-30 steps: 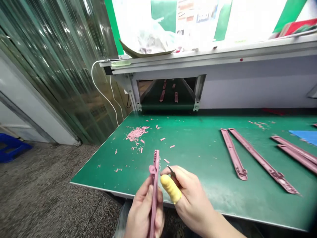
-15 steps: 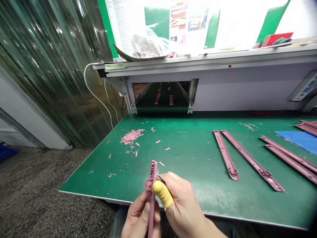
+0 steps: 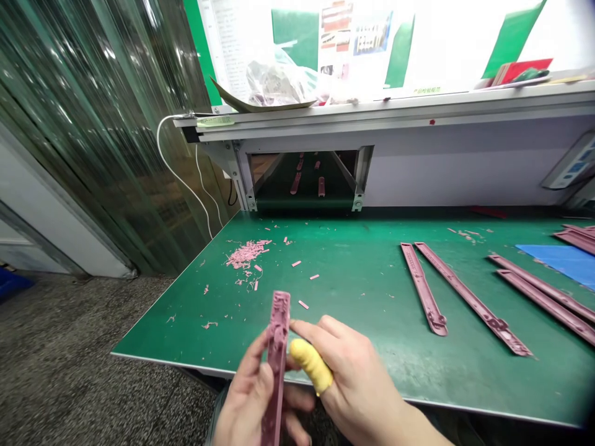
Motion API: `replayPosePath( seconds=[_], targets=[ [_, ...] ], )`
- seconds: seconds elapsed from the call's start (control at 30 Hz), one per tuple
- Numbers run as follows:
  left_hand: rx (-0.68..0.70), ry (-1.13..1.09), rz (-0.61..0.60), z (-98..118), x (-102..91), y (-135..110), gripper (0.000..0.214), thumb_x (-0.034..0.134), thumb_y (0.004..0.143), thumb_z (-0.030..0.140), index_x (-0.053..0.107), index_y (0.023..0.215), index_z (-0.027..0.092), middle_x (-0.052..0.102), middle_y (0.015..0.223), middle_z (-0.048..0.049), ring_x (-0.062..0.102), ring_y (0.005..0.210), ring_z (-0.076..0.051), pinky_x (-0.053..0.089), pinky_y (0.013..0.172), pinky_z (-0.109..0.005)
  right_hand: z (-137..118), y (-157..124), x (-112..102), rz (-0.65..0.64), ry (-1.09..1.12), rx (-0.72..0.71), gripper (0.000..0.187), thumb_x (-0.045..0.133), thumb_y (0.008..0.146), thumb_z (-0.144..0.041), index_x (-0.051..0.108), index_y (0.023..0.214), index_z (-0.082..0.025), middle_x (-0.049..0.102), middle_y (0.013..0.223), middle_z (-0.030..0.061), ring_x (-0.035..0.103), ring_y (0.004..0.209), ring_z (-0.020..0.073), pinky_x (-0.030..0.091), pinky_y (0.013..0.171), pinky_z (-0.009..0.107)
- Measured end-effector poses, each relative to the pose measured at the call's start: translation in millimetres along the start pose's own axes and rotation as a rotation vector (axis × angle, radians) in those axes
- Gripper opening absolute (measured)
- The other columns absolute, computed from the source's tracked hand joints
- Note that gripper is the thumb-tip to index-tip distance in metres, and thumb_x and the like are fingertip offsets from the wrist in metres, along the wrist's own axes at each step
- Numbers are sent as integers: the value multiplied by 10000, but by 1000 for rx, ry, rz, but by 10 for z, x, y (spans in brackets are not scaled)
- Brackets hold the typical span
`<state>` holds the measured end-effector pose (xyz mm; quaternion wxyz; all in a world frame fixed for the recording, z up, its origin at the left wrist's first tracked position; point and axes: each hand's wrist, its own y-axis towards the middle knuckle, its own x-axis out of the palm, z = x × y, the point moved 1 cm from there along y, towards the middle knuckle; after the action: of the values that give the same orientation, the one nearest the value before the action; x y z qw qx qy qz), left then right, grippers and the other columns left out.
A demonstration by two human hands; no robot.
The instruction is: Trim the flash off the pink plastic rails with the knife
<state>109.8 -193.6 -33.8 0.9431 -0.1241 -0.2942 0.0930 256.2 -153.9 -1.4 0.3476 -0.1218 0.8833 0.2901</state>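
A long, narrow pink plastic strip (image 3: 277, 365) stands nearly upright over the table's front edge, its ribbed inner face toward me. My left hand (image 3: 253, 390) is closed around its lower part, thumb across the front. Beside its upper part is my right hand (image 3: 353, 371), fingers curled and the index fingertip at the strip's right edge. A yellow finger cover (image 3: 310, 365) wraps the right thumb. The thin metal blade seen in that hand half a second ago is now hidden behind the fingers.
On the green table (image 3: 353, 266) lie a heap of pink scraps (image 3: 245, 254) and loose bits. More pink strips (image 3: 474, 297) lie to the right, near a blue sheet (image 3: 558, 263). Behind, pink parts sit on a conveyor belt (image 3: 307, 186) inside an opening.
The strip has turned so that its inner face shows, and its top has shifted slightly left. My right hand has drawn a little to the right; the blade has gone out of sight.
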Motion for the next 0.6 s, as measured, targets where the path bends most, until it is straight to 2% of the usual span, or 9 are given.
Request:
replayPosePath(
  seconds=[0.07,0.13,0.27,0.37,0.5,0.6],
  targets=[
    [47,20,-29,171,15,52,445,570,845,478,470,1267,379,649,754,0,604,452,-134,448,286,-185,9,-114,-30,-89,66,28,395,342,958,-261,568,1272,-184,599,799,65,571,704,174,473,615,263],
    [184,21,-64,344,-6,113,379,429,938,404,408,1316,405,609,740,16,502,388,-82,384,273,-148,24,-275,35,-190,156,47,394,376,946,-226,549,1297,-175,633,851,72,599,755,172,492,683,273],
    [631,98,-83,549,-40,112,347,417,949,357,476,1291,374,602,808,3,502,452,-84,368,341,-169,39,-604,400,-362,206,88,242,529,882,-261,679,1058,-189,709,842,59,644,734,188,494,689,278],
    [833,209,-100,553,43,-10,259,489,919,375,611,1146,353,610,824,11,525,489,-103,393,393,-226,23,-707,628,-455,147,129,163,558,833,-215,702,909,-222,722,794,30,652,713,193,479,657,267],
    [944,283,-79,510,159,-188,206,603,842,426,687,999,324,641,761,12,538,471,-127,413,402,-269,16,-662,671,-459,111,142,157,576,794,-179,688,878,-250,717,794,-8,652,720,187,464,666,262],
    [871,286,-117,489,176,-264,137,645,803,444,695,850,325,643,731,20,539,464,-124,431,386,-259,22,-619,636,-410,76,156,174,556,811,-175,684,898,-254,714,806,-8,656,735,189,458,675,269]
  ],
)
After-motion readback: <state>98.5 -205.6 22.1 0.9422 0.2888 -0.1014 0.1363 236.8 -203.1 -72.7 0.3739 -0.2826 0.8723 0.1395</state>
